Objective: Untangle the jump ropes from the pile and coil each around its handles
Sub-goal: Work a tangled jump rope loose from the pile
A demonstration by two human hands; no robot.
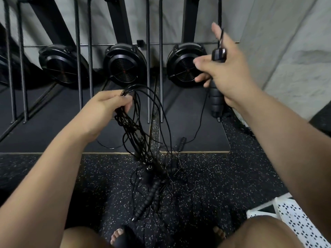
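Bare knees [259, 233] sit at the bottom edge, over the speckled floor [223, 176] where the pile of jump ropes [152, 185] lies tangled. The left hand [105, 108] grips a bundle of cords [130, 120] rising from the pile. The right hand [227, 72], higher, holds one black handle [215, 101] upright.

A gym: speckled rubber floor [223, 185], upended rowing machines' fan flywheels [125, 66], tangled jump ropes [152, 176].

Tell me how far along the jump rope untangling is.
Early on. No finished coil is visible. The right hand grips one handle; the left hand holds a tangled bunch of cords. The pile of handles on the floor lies tangled, so separating and coiling all remain.
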